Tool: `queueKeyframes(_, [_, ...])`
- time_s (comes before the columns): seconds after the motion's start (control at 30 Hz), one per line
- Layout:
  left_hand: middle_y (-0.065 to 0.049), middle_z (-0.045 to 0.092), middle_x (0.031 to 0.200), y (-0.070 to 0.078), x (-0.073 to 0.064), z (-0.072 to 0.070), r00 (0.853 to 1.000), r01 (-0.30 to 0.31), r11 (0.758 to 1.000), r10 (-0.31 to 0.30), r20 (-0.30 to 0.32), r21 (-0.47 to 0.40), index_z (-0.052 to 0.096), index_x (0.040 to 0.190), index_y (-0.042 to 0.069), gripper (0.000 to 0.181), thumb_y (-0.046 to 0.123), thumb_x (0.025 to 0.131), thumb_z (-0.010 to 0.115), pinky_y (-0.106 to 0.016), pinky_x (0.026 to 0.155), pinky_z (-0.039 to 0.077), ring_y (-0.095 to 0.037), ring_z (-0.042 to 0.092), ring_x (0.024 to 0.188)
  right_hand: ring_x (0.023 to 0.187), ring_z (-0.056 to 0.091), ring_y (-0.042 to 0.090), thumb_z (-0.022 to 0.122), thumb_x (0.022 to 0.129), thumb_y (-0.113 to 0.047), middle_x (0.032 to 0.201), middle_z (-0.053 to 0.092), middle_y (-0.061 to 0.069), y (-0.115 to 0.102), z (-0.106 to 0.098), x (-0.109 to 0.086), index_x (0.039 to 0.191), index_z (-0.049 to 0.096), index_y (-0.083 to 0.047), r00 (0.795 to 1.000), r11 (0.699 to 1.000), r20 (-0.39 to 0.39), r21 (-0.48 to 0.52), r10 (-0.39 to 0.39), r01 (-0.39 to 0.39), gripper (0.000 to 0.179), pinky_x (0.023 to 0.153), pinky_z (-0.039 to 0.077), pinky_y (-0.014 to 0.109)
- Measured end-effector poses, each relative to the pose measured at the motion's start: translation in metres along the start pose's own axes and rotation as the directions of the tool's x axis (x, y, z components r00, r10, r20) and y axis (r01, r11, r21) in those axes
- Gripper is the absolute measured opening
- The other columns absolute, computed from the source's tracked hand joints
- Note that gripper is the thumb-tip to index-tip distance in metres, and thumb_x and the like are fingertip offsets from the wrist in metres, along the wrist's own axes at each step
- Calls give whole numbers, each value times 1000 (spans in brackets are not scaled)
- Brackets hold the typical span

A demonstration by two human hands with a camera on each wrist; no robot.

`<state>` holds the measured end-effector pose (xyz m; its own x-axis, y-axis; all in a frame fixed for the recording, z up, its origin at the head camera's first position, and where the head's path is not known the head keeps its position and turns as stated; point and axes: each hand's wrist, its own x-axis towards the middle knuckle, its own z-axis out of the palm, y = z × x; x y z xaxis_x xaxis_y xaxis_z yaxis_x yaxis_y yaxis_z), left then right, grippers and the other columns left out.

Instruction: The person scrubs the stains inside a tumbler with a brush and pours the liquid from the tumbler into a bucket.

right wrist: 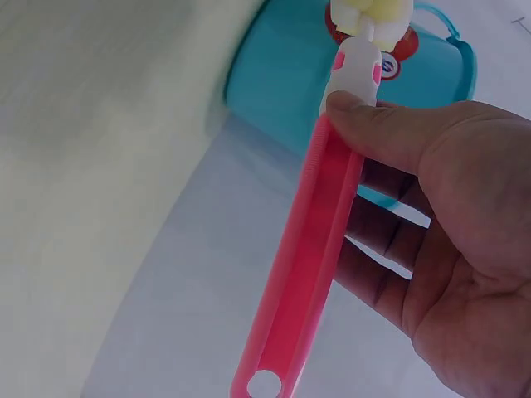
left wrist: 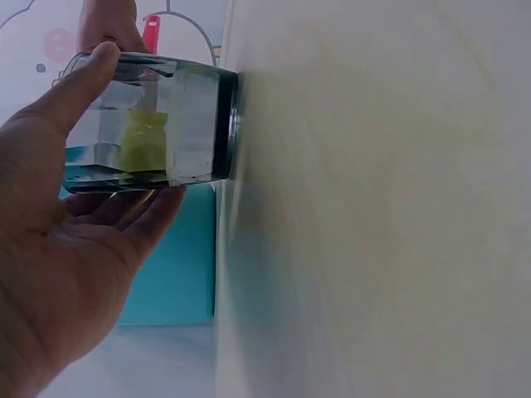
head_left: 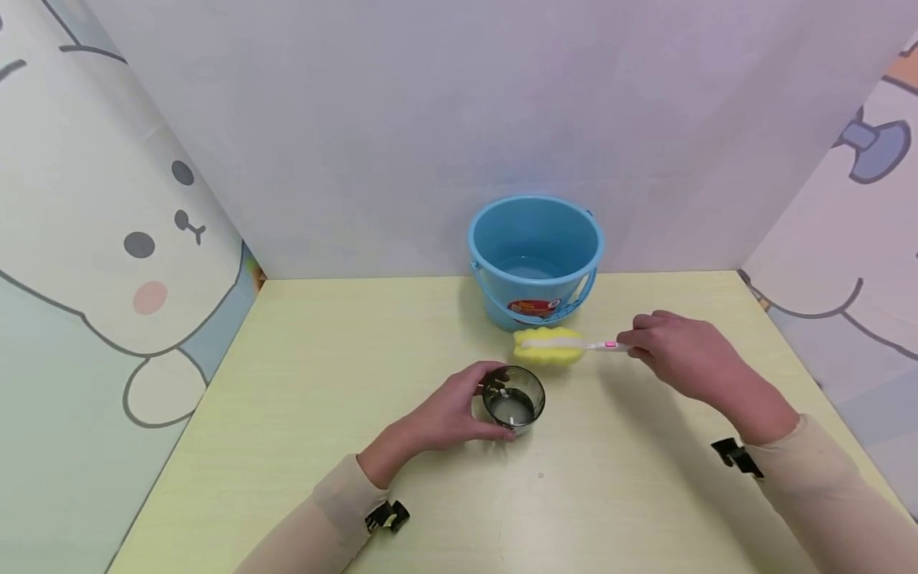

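My left hand (head_left: 453,408) holds a dark, see-through glass cup (head_left: 513,402) from its left side, thumb on the near side and fingers on the far side. The cup stands upright on the table with some clear liquid low inside. In the left wrist view the thumb (left wrist: 93,73) lies along the cup (left wrist: 192,124). My right hand (head_left: 684,356) grips a sponge cup brush by its pink handle (right wrist: 309,224). The brush's yellow sponge head (head_left: 548,347) points left, just beyond and right of the cup's rim. In the right wrist view, the thumb presses near the handle's white neck (right wrist: 350,76).
A blue bucket (head_left: 534,239) with a red label and a lowered handle stands behind the brush, near the back wall (head_left: 358,143). Water shows at its bottom. The pale wooden table (head_left: 308,359) is bounded by cartoon-printed side panels (head_left: 107,239).
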<state>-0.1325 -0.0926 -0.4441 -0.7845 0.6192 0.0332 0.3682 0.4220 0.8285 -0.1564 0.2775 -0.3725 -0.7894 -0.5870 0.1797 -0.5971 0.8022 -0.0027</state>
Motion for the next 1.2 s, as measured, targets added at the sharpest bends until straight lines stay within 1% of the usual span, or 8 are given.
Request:
queueKeyframes(0.17, [0, 59, 144, -1, 1, 0, 1000, 2, 1000, -2, -10, -1, 45, 155, 10, 94, 34, 80, 97, -34, 112, 49, -15, 56, 132, 74, 55, 13, 92, 79, -6, 82, 58, -9, 6, -16, -6, 105, 83, -14, 998, 999, -55, -33, -8, 6, 28, 50, 46, 29])
queueKeyframes(0.33, [-1, 59, 144, -1, 2, -1, 1000, 15, 1000, -15, -19, -4, 45, 155, 10, 95, 33, 80, 97, -35, 111, 49, -17, 57, 131, 72, 52, 12, 95, 73, -5, 80, 57, -11, 9, -27, -8, 101, 83, -15, 988, 995, -135, -77, -70, 60, 32, 49, 44, 28])
queueKeyframes(0.5, [-2, 59, 145, 0, 4, -2, 1000, 23, 1000, -23, -21, -20, 45, 156, 10, 95, 33, 80, 97, -35, 112, 49, -17, 57, 132, 72, 53, 13, 95, 71, -6, 82, 59, -8, 9, -39, -7, 100, 83, -16, 977, 988, -179, -115, -120, 101, 33, 49, 44, 28])
queueKeyframes(0.7, [0, 58, 145, -1, 6, -1, 999, 33, 999, -34, -34, -17, 44, 156, 12, 95, 35, 80, 97, -35, 112, 49, -17, 56, 132, 73, 54, 17, 93, 71, -7, 83, 60, -6, 4, -54, -2, 101, 82, -18, 961, 976, -213, -165, -177, 143, 33, 44, 35, 26])
queueKeyframes(0.8, [0, 58, 145, -2, 7, -1, 999, 33, 999, -34, -41, -20, 44, 156, 11, 95, 35, 81, 96, -35, 112, 49, -17, 56, 133, 74, 55, 18, 94, 71, -7, 83, 61, -5, -1, -61, 2, 101, 82, -20, 957, 970, -209, -183, -199, 161, 35, 46, 38, 28])
queueKeyframes(0.9, [-1, 58, 146, -2, 8, -1, 998, 33, 999, -34, -45, -29, 44, 156, 10, 94, 34, 81, 96, -35, 112, 48, -18, 56, 134, 77, 57, 22, 96, 67, 0, 86, 63, -1, -7, -67, 7, 104, 81, -16, 955, 956, -178, -215, -238, 198, 44, 53, 49, 33])
queueKeyframes(1.0, [-1, 57, 147, -1, 9, -1, 998, 37, 999, -39, -44, -37, 44, 156, 9, 94, 34, 81, 96, -34, 113, 48, -19, 55, 135, 82, 57, 27, 97, 63, 6, 90, 64, 4, -15, -73, 11, 108, 80, -12, 955, 941, -136, -251, -265, 225, 52, 62, 55, 39])
queueKeyframes(1.2, [-1, 57, 148, -2, 11, 0, 998, 34, 998, -36, -42, -43, 45, 154, 10, 93, 34, 80, 97, -32, 112, 48, -17, 55, 136, 85, 54, 29, 99, 62, 5, 94, 63, 6, -31, -81, 20, 111, 77, -10, 953, 909, -87, -334, -292, 248, 56, 63, 50, 38])
